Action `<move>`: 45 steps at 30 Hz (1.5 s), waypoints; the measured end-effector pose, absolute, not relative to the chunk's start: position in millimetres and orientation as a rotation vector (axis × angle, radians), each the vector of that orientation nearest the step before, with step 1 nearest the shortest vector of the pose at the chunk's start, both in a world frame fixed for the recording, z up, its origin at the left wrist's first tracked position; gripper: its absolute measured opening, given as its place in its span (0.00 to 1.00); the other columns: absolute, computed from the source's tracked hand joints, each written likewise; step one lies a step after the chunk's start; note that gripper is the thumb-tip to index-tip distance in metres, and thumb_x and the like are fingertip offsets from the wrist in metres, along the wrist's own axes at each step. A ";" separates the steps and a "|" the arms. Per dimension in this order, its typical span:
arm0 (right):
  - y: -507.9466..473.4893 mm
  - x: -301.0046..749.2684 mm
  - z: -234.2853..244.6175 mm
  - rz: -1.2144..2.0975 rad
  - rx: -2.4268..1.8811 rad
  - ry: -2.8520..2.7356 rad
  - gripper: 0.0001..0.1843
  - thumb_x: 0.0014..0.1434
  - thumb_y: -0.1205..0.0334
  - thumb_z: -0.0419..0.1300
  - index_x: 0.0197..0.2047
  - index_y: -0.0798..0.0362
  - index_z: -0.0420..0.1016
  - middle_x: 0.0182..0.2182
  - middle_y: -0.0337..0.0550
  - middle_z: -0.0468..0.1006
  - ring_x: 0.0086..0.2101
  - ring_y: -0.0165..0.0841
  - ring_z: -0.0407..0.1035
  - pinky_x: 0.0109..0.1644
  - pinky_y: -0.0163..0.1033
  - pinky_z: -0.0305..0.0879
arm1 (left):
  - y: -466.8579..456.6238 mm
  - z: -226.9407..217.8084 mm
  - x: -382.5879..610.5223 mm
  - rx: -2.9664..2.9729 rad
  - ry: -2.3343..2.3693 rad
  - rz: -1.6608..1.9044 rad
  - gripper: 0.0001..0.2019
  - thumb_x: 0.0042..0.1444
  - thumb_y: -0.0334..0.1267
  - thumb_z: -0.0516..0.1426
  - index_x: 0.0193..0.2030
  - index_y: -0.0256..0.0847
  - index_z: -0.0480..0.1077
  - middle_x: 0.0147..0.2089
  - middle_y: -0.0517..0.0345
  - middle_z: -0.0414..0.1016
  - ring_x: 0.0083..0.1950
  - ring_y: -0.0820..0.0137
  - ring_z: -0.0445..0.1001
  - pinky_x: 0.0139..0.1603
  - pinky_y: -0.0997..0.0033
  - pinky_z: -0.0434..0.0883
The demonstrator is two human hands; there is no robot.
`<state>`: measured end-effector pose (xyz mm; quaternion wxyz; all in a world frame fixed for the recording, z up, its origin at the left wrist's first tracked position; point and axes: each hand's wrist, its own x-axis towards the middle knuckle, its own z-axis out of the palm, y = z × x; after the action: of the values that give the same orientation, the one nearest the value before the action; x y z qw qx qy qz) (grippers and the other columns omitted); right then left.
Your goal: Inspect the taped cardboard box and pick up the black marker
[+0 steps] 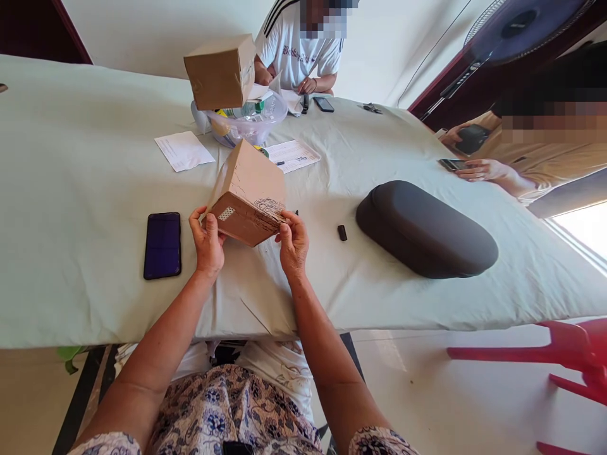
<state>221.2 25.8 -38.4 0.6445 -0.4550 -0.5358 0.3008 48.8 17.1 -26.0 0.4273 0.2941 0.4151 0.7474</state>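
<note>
A: Where do we have the box (249,189)?
B: Held tilted over the worktop (85,189), right of the phone (162,244). Our left hand (207,239) and right hand (293,239) each close their grip on a lower corner.
A: Progress?
B: We judge it unopened: no flap is raised.

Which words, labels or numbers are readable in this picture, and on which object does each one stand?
Nothing reads clearly.
Held cardboard box: white label, black scribble, too small.
Person's white shirt: script print, blurred.
Printed papers on table: too small.
</note>
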 end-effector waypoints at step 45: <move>18.8 232.8 -33.4 0.732 -1.094 -1.193 0.19 0.64 0.39 0.57 0.43 0.47 0.71 0.32 0.37 0.70 0.27 0.27 0.63 0.29 0.34 0.66 | 15.0 -24.2 38.3 0.949 1.316 1.657 0.29 0.48 0.65 0.65 0.46 0.44 0.69 0.47 0.52 0.75 0.43 0.67 0.77 0.36 0.71 0.74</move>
<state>232.8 18.8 -33.4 0.6307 -0.4778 -0.5211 0.3198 38.3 15.0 -24.2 0.3998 0.3752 0.5200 0.6550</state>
